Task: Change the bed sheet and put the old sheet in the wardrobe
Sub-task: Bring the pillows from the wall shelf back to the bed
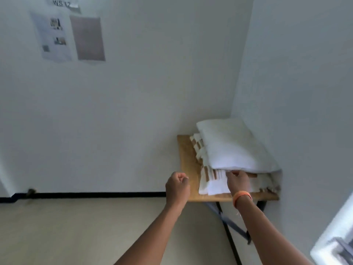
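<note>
Fetching linen: right hand (238, 180) pinches the striped sheet (212, 175) under the pillow (235, 146), left hand (177, 186) is an empty fist; next, I think, lift the pillow

Papers (55, 35) taped on white wall, wooden table (188, 159) in corner, beige floor (66, 232)

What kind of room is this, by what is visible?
Probably a plain bedroom or staged test room: folded linen on a wooden table in the corner, and printed sheets taped on the white wall.
</note>
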A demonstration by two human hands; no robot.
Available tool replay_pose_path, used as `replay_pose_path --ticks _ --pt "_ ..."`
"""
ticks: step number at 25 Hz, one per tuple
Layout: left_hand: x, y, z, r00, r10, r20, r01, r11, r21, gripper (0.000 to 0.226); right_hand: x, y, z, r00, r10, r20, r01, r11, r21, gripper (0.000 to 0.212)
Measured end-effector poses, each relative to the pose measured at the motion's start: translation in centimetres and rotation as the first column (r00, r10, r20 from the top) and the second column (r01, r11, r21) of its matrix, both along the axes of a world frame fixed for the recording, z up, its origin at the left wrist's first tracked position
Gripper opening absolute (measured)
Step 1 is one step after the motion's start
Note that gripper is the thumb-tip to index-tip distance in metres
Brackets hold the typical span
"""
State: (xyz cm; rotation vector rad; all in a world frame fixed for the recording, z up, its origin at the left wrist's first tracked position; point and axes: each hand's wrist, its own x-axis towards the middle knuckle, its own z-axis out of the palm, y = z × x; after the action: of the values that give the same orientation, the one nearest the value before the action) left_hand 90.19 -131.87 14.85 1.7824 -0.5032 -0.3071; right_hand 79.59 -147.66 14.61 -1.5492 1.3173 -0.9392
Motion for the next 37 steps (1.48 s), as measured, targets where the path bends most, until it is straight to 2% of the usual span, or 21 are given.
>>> replay_pose_path --ticks 6,12,17,19,21,23,26,28,31,32,34,37 --pt "2.3 -15.8 3.9 0.996 -0.026 -0.084 0.022 0.999 -0.048 0.026 -0.3 -15.8 5.1 0.997 -0.049 -0.064 0.043 0.994 -0.098 0.038" --pt "7.6 -28.3 2.4 0.993 -0.053 -0.103 0.059 0.996 0.06 0.045 3.3 -28.8 4.5 0.985 -0.063 -0.161 0.044 0.992 -0.121 0.043" --pt "13.7 -37.8 -1.3 0.989 -0.024 -0.149 0.06 0.968 0.244 0.07 7.9 -37.5 0.6 0.941 -0.036 -0.338 0.031 0.999 -0.019 0.054" --pt "16.0 -40.9 -2.0 0.987 -0.012 -0.158 0.055 0.961 0.272 0.079 9.3 -39.8 0.1 0.927 -0.031 -0.375 0.032 0.999 -0.003 0.056" --pt "17.2 -42.9 -2.7 0.973 -0.039 -0.226 0.096 0.964 0.248 0.087 10.1 -41.2 0.0 0.89 -0.029 -0.455 0.032 0.999 -0.002 0.056" --pt "17.1 -43.9 -3.6 0.944 -0.04 -0.328 0.116 0.969 0.216 0.095 10.4 -42.4 -0.7 0.801 -0.008 -0.598 0.007 1.0 -0.004 0.06" --pt "17.0 -44.4 -5.1 0.913 0.029 -0.406 0.019 0.993 0.115 0.108 9.9 -43.8 -2.1 0.701 -0.03 -0.712 0.004 0.999 -0.038 0.075" --pt "16.6 -44.7 -4.7 0.89 0.038 -0.454 -0.009 0.998 0.067 0.103 9.2 -45.1 -2.4 0.734 -0.031 -0.678 0.037 0.999 -0.006 0.091" --pt "15.5 -44.8 -3.3 0.878 0.003 -0.478 -0.014 1.0 -0.019 0.066 7.7 -47.9 -2.7 0.829 0.011 -0.56 0.046 0.995 0.088 0.112" --pt "15.0 -44.6 -2.6 0.889 0.01 -0.457 -0.031 0.999 -0.037 0.058 7.4 -48.6 -2.5 0.847 0.062 -0.528 0.023 0.988 0.152 0.112" --pt "14.3 -43.6 -0.8 0.922 0.025 -0.386 -0.054 0.996 -0.065 0.05 7.3 -48.7 -1.8 0.912 0.132 -0.387 -0.027 0.964 0.264 0.095" --pt "14.5 -40.8 1.5 0.969 0.083 -0.233 -0.104 0.991 -0.08 0.064 8.3 -45.8 0.2 0.957 0.142 -0.252 -0.07 0.959 0.274 0.074"
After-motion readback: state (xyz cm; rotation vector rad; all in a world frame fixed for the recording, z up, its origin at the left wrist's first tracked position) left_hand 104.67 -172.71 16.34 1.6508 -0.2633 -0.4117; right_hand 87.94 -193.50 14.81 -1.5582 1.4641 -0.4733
